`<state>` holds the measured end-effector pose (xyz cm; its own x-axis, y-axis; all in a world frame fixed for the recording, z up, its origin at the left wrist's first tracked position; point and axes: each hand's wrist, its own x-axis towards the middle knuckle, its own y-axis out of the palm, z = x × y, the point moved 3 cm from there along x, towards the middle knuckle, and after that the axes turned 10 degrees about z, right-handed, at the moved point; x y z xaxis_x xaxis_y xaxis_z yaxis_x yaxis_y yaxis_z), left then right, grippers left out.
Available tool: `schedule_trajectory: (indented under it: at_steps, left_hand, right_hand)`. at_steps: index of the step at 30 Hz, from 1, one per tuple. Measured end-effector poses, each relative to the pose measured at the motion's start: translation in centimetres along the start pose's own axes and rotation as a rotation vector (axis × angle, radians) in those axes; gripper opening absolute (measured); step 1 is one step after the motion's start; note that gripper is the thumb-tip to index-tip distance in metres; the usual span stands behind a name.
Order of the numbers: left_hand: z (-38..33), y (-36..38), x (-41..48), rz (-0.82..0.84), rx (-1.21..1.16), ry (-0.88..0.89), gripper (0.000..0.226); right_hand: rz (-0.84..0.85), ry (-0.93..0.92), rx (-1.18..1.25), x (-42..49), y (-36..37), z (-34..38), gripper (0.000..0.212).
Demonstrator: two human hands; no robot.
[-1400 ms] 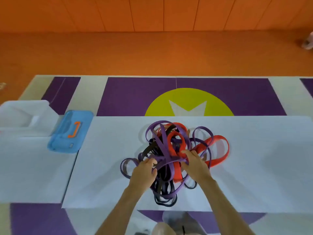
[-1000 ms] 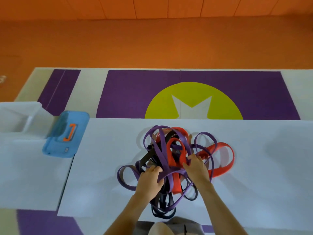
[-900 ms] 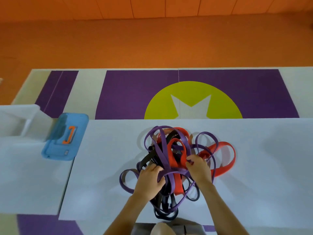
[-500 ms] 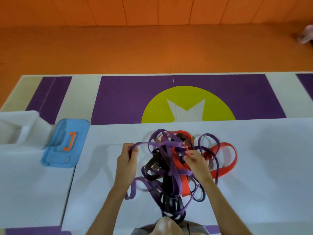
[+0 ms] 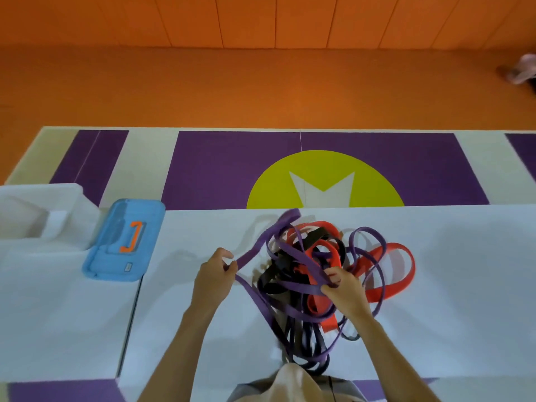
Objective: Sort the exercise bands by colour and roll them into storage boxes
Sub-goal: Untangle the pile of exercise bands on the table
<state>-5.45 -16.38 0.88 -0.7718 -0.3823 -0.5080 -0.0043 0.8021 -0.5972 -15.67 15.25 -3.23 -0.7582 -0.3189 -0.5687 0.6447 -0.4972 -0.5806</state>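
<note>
The white tabletop (image 5: 449,300) is lying open to the right of the heap. It is also open to the left, up to the dark seam where a second white tabletop (image 5: 58,314) is joining it. The tangled heap of exercise bands (image 5: 290,282), purple, red and black, is sitting in the middle. Its near strands are reaching the near edge and are maybe hanging over it; the person's chin is covering that part.

The left grip (image 5: 213,281) is clamped on a purple band (image 5: 261,242) and is holding it out to the left, apart from the heap. The right grip (image 5: 346,294) is pinching purple strands on top of the heap.

Far left, a blue lid (image 5: 124,242) with an orange handle is lying near the seam, beside a white storage box (image 5: 37,210). Both are well apart from the bands.

A little over a second ago both grips were close together in the heap. Now the left one is out to the side, and the purple band is stretching from it toward the far edge.
</note>
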Motion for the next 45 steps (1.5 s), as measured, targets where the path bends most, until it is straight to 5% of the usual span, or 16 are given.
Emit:
schedule_trajectory:
  at_steps: [5, 9, 13, 19, 26, 39, 41, 45]
  left_hand:
    - [-1.0, 4.0, 0.2, 0.266, -0.049, 0.054, 0.041]
    - [-3.0, 8.9, 0.2, 0.459, 0.005, 0.111, 0.022]
    - [-5.9, 12.5, 0.0, 0.531, -0.238, -0.009, 0.052]
    - [-4.9, 14.2, 0.1, 0.344, -0.46, -0.036, 0.008]
    - [-0.3, 9.6, -0.7, 0.134, -0.667, -0.314, 0.015]
    - [1.7, 1.4, -1.1, -0.018, -1.179, -0.147, 0.032]
    - [1.4, 0.8, -1.3, -0.041, -1.098, -0.12, 0.033]
    - [1.2, -0.4, -1.9, -0.094, -0.926, -0.057, 0.036]
  right_hand:
    - [-0.04, -0.007, 0.091, -0.9, -1.0, -0.5, 0.034]
    - [-0.001, -0.072, 0.111, -1.4, -0.1, -0.6, 0.037]
    - [0.114, -0.2, 0.167, -2.5, 0.8, -0.7, 0.036]
    - [0.199, -0.278, 0.164, -3.1, 1.5, -0.4, 0.019]
    - [0.051, -0.018, 0.113, -1.9, 0.7, -2.0, 0.047]
    - [-0.311, 0.138, -0.052, -1.1, -1.2, -4.1, 0.053]
    - [-0.283, 0.054, -0.181, -1.0, -0.7, -2.9, 0.06]
    - [0.057, -0.074, -0.484, 0.7, 2.5, -1.6, 0.084]
